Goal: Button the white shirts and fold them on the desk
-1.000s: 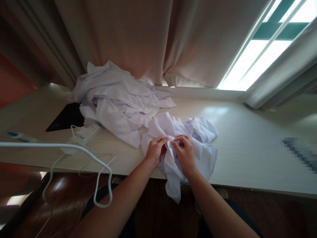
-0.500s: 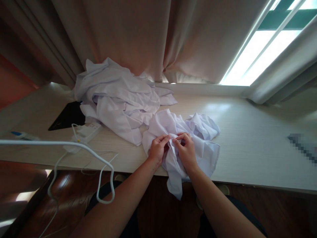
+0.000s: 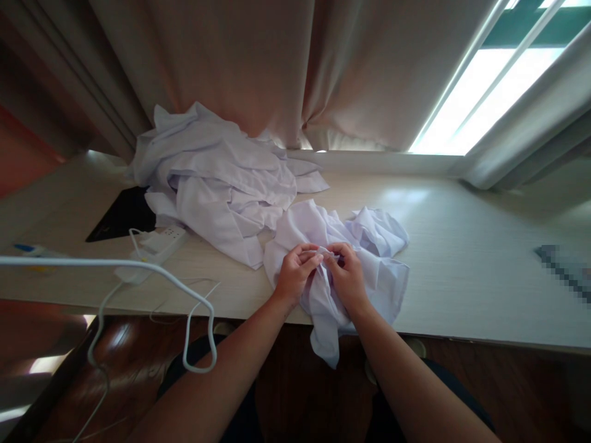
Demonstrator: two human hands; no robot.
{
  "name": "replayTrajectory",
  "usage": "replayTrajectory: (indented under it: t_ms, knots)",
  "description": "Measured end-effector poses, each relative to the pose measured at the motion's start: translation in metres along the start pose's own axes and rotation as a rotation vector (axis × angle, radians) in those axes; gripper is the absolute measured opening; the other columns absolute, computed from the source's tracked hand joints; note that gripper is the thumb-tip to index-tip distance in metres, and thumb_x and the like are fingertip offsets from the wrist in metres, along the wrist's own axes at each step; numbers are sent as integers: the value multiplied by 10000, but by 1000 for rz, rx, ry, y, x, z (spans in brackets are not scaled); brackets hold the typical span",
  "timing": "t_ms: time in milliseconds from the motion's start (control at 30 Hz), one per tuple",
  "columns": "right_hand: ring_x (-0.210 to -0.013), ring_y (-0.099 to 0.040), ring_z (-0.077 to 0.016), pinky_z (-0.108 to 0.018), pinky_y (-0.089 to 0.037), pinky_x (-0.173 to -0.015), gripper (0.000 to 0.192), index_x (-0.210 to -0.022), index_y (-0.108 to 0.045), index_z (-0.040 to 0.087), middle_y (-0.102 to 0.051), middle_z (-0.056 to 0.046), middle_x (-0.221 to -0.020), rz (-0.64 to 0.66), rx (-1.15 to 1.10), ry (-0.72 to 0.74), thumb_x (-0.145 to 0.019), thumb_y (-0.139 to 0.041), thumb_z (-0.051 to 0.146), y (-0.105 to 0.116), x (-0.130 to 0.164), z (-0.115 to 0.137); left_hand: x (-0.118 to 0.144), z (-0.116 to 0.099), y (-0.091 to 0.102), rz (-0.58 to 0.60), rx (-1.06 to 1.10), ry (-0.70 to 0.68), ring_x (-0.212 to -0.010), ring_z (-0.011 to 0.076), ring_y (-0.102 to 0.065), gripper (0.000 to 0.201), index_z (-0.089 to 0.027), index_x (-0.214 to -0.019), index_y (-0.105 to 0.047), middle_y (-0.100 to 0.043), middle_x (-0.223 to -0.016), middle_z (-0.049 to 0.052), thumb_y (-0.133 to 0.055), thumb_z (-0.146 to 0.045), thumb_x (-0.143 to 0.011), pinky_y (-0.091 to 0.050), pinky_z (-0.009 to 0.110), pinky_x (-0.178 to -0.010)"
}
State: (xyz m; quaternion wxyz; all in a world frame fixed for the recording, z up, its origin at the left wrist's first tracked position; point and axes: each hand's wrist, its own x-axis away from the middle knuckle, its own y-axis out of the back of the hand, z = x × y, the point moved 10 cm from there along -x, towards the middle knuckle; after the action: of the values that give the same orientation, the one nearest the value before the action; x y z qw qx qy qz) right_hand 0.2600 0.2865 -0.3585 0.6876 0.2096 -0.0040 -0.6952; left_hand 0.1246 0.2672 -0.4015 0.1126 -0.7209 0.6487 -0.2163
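Observation:
A crumpled white garment (image 3: 369,258) lies at the near edge of a pale wooden table (image 3: 462,258), with one end hanging over the edge. My left hand (image 3: 294,275) and my right hand (image 3: 347,274) sit close together on it, each pinching the same fold of white cloth between fingers and thumb. A larger heap of white garments (image 3: 217,178) lies behind and to the left, against the curtain.
A white power strip (image 3: 159,241) with a cable (image 3: 138,277) looping off the table edge lies left of my hands, beside a black flat object (image 3: 120,214). Beige curtains (image 3: 277,67) hang behind; a bright window (image 3: 489,92) is at the right.
My hands have shifted slightly on the garment, drawing the pinched fold tighter between them. The view has tilted a little.

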Motion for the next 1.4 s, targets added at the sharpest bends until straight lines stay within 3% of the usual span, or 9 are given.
replayTrajectory:
  t_ms: [167, 367, 567, 833, 1400]
  knots:
    - [-832, -520, -181, -317, -420, -762, 118, -883, -627, 212, -597, -38, -914, -7, 22, 7, -882, -585, 323, 0, 2, 0, -1, 2, 5, -18, -49, 5, -712, 124, -648, 381, -172, -998, -639, -724, -916, 57, -822, -292, -685, -470, 223, -673]
    - [-853, -531, -185, -330, -422, -802, 99, -882, -628, 213, -595, -33, -902, 16, 35, 35, -884, -589, 303, -5, 2, 1, -4, 2, 15, -45, -118, -33, -648, 103, -596, 335, -159, -916, -624, -692, -803, 27, -813, -351, -717, -427, 199, -607]
    - [-783, -533, -178, -323, -422, -748, 149, -889, -631, 208, -622, -26, -856, 28, 1, -24, -876, -605, 354, -9, 1, -11, -6, 5, 20, -52, -80, -4, -659, 108, -604, 378, -144, -920, -653, -707, -828, 42, -846, -368, -684, -442, 215, -632]
    - [-702, -523, -157, -297, -421, -670, 186, -888, -646, 200, -634, -13, -808, 74, -112, -95, -856, -649, 383, -15, 0, -22, -7, 4, 23, -33, -101, 15, -665, 109, -607, 376, -135, -904, -663, -695, -808, 40, -848, -383, -690, -452, 210, -622]
    - [-768, -586, -184, -310, -466, -715, 256, -924, -680, 207, -680, -39, -867, 183, -215, -123, -872, -646, 455, -22, -1, -23, -7, 0, 22, -34, -56, -8, -659, 91, -596, 352, -134, -895, -667, -691, -803, 23, -850, -357, -692, -457, 200, -631]
